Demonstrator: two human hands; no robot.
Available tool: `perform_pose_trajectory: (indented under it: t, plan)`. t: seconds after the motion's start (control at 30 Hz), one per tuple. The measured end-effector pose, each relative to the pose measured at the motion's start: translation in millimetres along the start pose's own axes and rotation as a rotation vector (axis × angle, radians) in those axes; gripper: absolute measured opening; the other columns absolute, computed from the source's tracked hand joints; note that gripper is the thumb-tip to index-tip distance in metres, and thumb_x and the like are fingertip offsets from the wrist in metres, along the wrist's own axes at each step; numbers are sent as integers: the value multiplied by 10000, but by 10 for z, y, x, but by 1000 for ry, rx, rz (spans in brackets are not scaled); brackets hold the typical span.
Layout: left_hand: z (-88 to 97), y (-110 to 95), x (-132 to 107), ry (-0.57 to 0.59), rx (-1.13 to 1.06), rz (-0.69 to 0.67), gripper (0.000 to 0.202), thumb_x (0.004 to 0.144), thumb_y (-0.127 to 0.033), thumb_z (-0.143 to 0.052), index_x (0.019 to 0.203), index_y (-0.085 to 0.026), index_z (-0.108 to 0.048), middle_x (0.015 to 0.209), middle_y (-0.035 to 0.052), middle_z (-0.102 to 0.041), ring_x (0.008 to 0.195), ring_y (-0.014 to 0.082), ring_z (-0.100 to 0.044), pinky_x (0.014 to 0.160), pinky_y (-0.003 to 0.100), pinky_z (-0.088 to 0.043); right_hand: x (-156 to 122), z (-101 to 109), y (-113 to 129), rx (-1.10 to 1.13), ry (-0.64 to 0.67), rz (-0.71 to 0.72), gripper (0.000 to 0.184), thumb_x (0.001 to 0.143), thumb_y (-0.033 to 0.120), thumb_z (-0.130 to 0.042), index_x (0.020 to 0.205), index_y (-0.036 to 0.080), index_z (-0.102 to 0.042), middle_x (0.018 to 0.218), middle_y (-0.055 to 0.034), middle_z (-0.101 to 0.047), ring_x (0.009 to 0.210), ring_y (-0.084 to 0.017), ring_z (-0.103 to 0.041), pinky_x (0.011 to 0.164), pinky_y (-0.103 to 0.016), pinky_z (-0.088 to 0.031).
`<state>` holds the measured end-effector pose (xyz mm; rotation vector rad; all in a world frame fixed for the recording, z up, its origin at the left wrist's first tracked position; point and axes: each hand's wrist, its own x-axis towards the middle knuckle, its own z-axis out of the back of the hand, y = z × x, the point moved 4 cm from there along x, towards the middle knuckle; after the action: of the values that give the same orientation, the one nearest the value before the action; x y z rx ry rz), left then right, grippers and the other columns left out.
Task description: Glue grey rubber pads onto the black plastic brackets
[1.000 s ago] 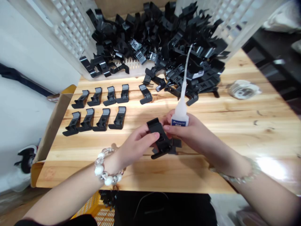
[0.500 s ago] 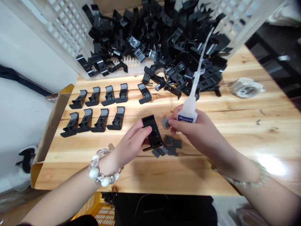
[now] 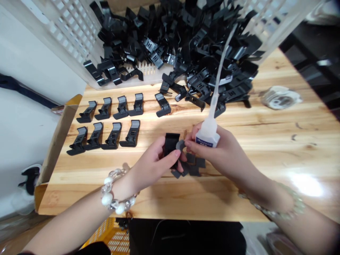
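My left hand (image 3: 154,159) is closed around a black bent clip (image 3: 171,141), its thumb laid across the front. Between the fingertips of my right hand (image 3: 215,145) is a small grey pad (image 3: 180,145), close against the clip and my left thumb. The same right hand also grips a white glue bottle (image 3: 208,132), whose long thin nozzle points up and away. Below the hands, several loose grey pads (image 3: 195,166) lie on the wooden table, partly hidden by my fingers. Two rows of black clips with grey pads (image 3: 133,134) stand to the left.
A white plastic crate (image 3: 77,39) heaped with black clips (image 3: 183,42) fills the far side, some spilling onto the table (image 3: 239,198). One clip (image 3: 162,105) lies apart near the rows. A roll of tape (image 3: 280,97) sits at right; a cardboard box (image 3: 57,141) borders the left edge.
My right hand has moved left and brought the grey pad up to the clip. My left hand has turned the clip more upright and moved its thumb toward the pad.
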<state>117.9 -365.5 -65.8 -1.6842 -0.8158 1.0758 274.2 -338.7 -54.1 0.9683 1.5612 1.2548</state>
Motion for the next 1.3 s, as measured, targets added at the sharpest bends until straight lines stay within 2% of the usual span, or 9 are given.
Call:
perform_pose_trajectory:
  t: [0.2,0.33,0.63,0.77,1.03,1.2,1.3]
  plan:
    - [21,1,3,-37,67,-54,174,914,-295,-612,997,-168,-528,812,11,-662,662,136,-670,624,271,-582,6,3,-22,114,53,-66,190,754,171,-753,771,224,-572,764,18,-660,691,-150,-648,642,-300,-529]
    - [21,27,15,-22,55,-66,177,920,-296,-604,1018,-164,-539,846,20,-662,672,135,-662,641,282,-583,-8,-26,-3,157,80,-81,203,735,130,-745,792,219,-572,798,15,-667,704,-155,-669,649,-310,-564]
    - [38,12,29,-79,68,-78,156,911,-324,-630,932,-193,-549,824,13,-659,699,166,-662,659,297,-559,-55,-88,24,86,86,-72,203,724,145,-745,788,220,-568,779,16,-652,686,-157,-671,632,-314,-589]
    - [39,0,23,-92,90,-79,159,907,-325,-632,974,-196,-565,811,9,-669,692,168,-658,655,297,-546,-63,-89,17,90,101,-67,223,727,176,-751,850,235,-574,830,6,-665,721,-181,-685,666,-348,-594]
    - [46,-34,-4,-101,114,-78,196,890,-338,-652,993,-186,-583,861,14,-687,719,161,-665,667,281,-553,-71,-78,11,8,102,-15,241,728,134,-735,895,245,-602,877,0,-668,752,-176,-676,672,-333,-574]
    - [43,-70,-13,-97,54,-117,178,937,-337,-568,996,-171,-590,817,16,-684,705,161,-670,677,289,-563,-78,-101,-15,54,107,-26,205,770,167,-702,916,244,-581,848,-2,-674,706,-189,-691,660,-358,-582]
    - [41,-70,-14,-80,6,-130,169,926,-334,-592,991,-180,-568,778,5,-673,684,161,-665,670,295,-567,-84,-101,-16,19,109,14,181,801,173,-681,936,244,-582,852,-6,-678,725,-190,-693,690,-366,-588]
